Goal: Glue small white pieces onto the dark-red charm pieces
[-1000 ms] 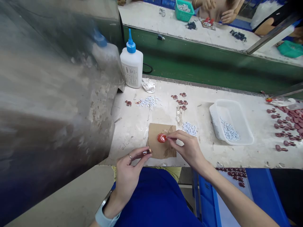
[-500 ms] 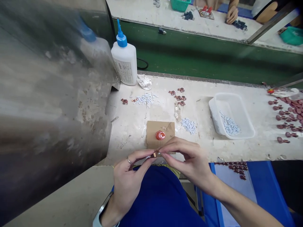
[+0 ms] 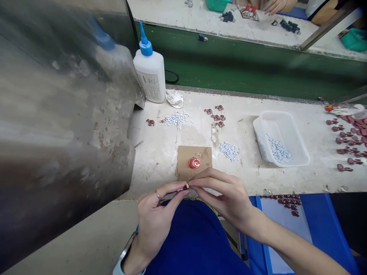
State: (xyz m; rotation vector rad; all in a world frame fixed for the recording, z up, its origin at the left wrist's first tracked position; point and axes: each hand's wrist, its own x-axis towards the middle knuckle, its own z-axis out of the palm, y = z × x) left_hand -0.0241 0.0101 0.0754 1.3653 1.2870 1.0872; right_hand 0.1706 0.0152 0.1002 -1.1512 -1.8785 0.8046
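Note:
My left hand (image 3: 156,212) is closed, with thumb and forefinger pinching a small brown figurine (image 3: 187,186) that shows a tan patch and a bit of white. From the other side, my right hand (image 3: 222,194) meets it in a fingertip pinch; whatever lies between those fingers is hidden. Just beyond the hands, a small red cap-like cup (image 3: 194,163) with glossy contents stands on a piece of cardboard (image 3: 183,152). Small white pieces lie in a pile (image 3: 228,151) right of the cardboard and in another pile (image 3: 176,119) farther back.
A white bottle (image 3: 150,76) with a blue nozzle stands beside the metal panel (image 3: 86,126) on the left. Several brown figurines (image 3: 218,117) lie at the back. A plastic tub (image 3: 298,152) holds white pieces. Brown parts (image 3: 345,141) fill the right end. Opposite is a co-worker's hand (image 3: 275,5).
My right fingertips have moved slightly left, closer against the figurine, covering the whitish bit seen at them before. Across the divider, the co-worker's hand has shifted left, away from the dark parts.

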